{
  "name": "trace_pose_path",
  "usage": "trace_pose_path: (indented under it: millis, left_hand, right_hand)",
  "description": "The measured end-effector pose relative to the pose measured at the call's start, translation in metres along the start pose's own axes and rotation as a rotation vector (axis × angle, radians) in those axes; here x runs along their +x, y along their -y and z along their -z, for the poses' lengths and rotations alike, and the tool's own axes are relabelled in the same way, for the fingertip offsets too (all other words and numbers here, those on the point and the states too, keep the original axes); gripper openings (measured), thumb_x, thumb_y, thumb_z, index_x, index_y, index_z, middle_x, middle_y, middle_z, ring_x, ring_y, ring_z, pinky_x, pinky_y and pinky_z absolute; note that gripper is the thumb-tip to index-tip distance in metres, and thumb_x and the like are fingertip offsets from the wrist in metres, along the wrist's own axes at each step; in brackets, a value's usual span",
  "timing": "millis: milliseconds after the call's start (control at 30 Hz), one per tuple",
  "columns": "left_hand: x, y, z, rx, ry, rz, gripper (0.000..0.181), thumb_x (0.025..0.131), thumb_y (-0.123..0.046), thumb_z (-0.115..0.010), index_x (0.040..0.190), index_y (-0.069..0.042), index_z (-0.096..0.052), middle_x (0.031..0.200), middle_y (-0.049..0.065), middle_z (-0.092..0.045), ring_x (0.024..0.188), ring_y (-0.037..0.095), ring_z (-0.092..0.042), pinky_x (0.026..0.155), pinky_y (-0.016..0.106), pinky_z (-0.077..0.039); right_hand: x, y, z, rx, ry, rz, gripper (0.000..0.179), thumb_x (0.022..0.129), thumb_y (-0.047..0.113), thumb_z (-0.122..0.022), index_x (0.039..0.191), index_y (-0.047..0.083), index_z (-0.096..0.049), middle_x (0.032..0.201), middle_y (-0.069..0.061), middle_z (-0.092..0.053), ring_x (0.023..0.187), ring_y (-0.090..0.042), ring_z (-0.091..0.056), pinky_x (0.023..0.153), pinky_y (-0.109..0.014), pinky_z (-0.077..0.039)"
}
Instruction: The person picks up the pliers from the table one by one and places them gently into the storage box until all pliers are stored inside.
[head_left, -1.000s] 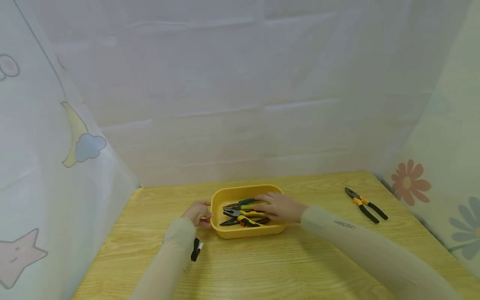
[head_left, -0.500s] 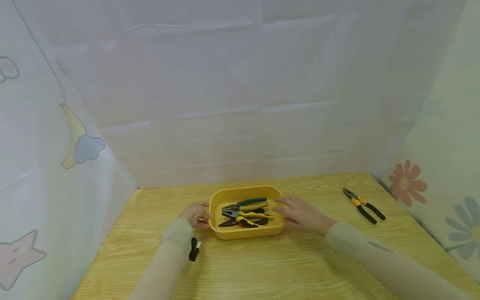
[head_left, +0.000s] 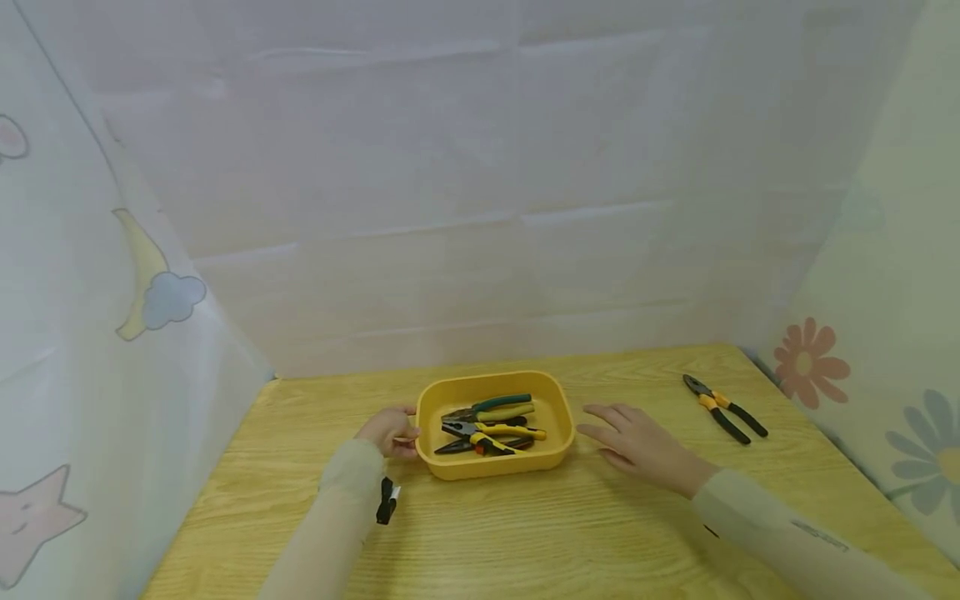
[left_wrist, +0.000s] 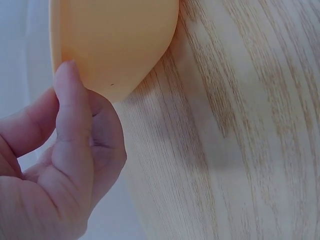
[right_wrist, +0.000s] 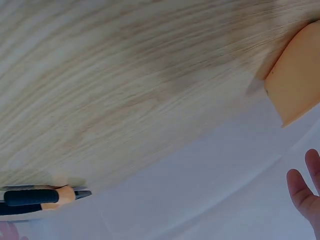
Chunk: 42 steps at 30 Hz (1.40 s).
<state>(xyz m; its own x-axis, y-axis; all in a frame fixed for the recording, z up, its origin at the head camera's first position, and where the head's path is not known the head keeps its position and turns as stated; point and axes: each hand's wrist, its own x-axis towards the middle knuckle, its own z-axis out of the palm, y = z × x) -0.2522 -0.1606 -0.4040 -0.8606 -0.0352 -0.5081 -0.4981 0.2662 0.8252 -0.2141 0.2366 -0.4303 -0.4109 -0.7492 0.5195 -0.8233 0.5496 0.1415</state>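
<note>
A yellow plastic bin stands on the wooden table, also in the left wrist view. My left hand pinches its left rim between thumb and curled fingers. Inside the bin lie several pliers: one with green and yellow handles, one with yellow-and-black handles on top, and a dark long-nosed tool partly hidden beneath. My right hand hovers just right of the bin, apart from it, fingers extended and holding nothing.
Combination pliers with orange-and-black handles lie on the table at the far right. A white sheet hangs behind the table, and printed cloths flank both sides. A black strap hangs by the left wrist.
My right hand has come out of the bin, off the pliers, and moved right, past the bin's right rim. My left hand has stayed at the left rim.
</note>
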Motion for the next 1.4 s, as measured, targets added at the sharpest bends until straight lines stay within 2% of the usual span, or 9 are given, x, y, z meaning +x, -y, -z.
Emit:
trace_pose_path:
  millis: [367, 600, 833, 900, 1000, 1067, 1133, 1233, 1400]
  left_hand:
    - [-0.003, 0.0, 0.001, -0.004, -0.011, 0.004, 0.05, 0.096, 0.008, -0.049, 0.144, 0.0, -0.04, 0.096, 0.017, -0.052, 0.07, 0.02, -0.051, 0.054, 0.023, -0.052]
    - [-0.001, 0.0, 0.001, -0.013, 0.001, -0.003, 0.051, 0.096, 0.008, -0.049, 0.145, 0.0, -0.039, 0.098, 0.018, -0.051, 0.071, 0.021, -0.051, 0.054, 0.023, -0.052]
    - [-0.001, -0.001, 0.002, -0.008, 0.003, 0.009, 0.051, 0.096, 0.008, -0.049, 0.145, -0.001, -0.039, 0.101, 0.02, -0.053, 0.071, 0.021, -0.052, 0.053, 0.023, -0.052]
    - [-0.001, -0.001, 0.002, -0.011, 0.002, 0.01, 0.051, 0.096, 0.008, -0.05, 0.145, -0.001, -0.04, 0.1, 0.019, -0.052, 0.071, 0.021, -0.051, 0.053, 0.024, -0.052]
    - [-0.001, -0.001, 0.002, -0.004, -0.003, 0.003, 0.051, 0.096, 0.008, -0.05, 0.145, 0.0, -0.04, 0.099, 0.019, -0.053, 0.069, 0.02, -0.051, 0.053, 0.024, -0.052]
    - [-0.002, -0.001, 0.002, 0.004, -0.01, -0.003, 0.05, 0.096, 0.008, -0.05, 0.144, -0.001, -0.041, 0.1, 0.02, -0.054, 0.068, 0.02, -0.051, 0.053, 0.024, -0.052]
    - [-0.002, -0.001, 0.001, 0.012, -0.013, -0.011, 0.05, 0.096, 0.007, -0.05, 0.144, 0.0, -0.042, 0.1, 0.02, -0.055, 0.068, 0.02, -0.051, 0.053, 0.025, -0.052]
    - [-0.002, 0.0, 0.001, 0.015, -0.011, -0.015, 0.049, 0.096, 0.007, -0.05, 0.144, 0.0, -0.042, 0.101, 0.021, -0.056, 0.068, 0.02, -0.051, 0.053, 0.025, -0.052]
    - [-0.001, 0.0, 0.001, 0.017, -0.006, -0.015, 0.05, 0.096, 0.007, -0.05, 0.144, 0.001, -0.041, 0.1, 0.02, -0.055, 0.069, 0.02, -0.051, 0.054, 0.025, -0.052]
  right_hand:
    - [-0.029, -0.011, 0.002, -0.057, -0.055, -0.023, 0.056, 0.106, 0.044, -0.024, 0.126, 0.008, -0.06, 0.128, -0.019, -0.055, 0.103, -0.034, -0.057, 0.075, -0.052, -0.051]
    - [-0.046, -0.018, 0.004, -0.053, -0.048, -0.084, 0.058, 0.105, 0.047, -0.024, 0.128, 0.008, -0.06, 0.129, -0.019, -0.054, 0.105, -0.036, -0.054, 0.076, -0.055, -0.049]
    - [-0.06, -0.025, 0.002, -0.065, -0.049, -0.105, 0.059, 0.105, 0.049, -0.025, 0.128, 0.007, -0.06, 0.129, -0.019, -0.053, 0.105, -0.037, -0.054, 0.075, -0.056, -0.049]
    - [-0.064, -0.027, 0.001, -0.065, -0.042, -0.113, 0.057, 0.105, 0.048, -0.027, 0.128, 0.007, -0.06, 0.13, -0.019, -0.053, 0.106, -0.036, -0.053, 0.076, -0.056, -0.049]
    - [-0.068, -0.029, 0.001, -0.053, -0.021, -0.131, 0.045, 0.102, 0.041, -0.047, 0.13, 0.008, -0.058, 0.132, -0.019, -0.051, 0.108, -0.036, -0.052, 0.078, -0.057, -0.048]
    - [-0.07, -0.03, 0.001, -0.051, -0.006, -0.145, 0.044, 0.095, 0.033, -0.062, 0.133, 0.009, -0.057, 0.133, -0.019, -0.05, 0.11, -0.037, -0.05, 0.08, -0.058, -0.047]
    - [-0.072, -0.031, 0.002, -0.053, 0.005, -0.156, 0.051, 0.088, 0.026, -0.071, 0.134, 0.01, -0.056, 0.134, -0.019, -0.049, 0.111, -0.037, -0.05, 0.082, -0.059, -0.046]
    - [-0.074, -0.032, 0.002, -0.061, 0.005, -0.162, 0.052, 0.089, 0.027, -0.07, 0.135, 0.008, -0.056, 0.134, -0.019, -0.049, 0.112, -0.038, -0.05, 0.084, -0.059, -0.045]
    - [-0.077, -0.033, 0.004, -0.068, -0.014, -0.18, 0.048, 0.096, 0.035, -0.06, 0.133, 0.006, -0.056, 0.131, -0.022, -0.051, 0.11, -0.04, -0.051, 0.085, -0.06, -0.044]
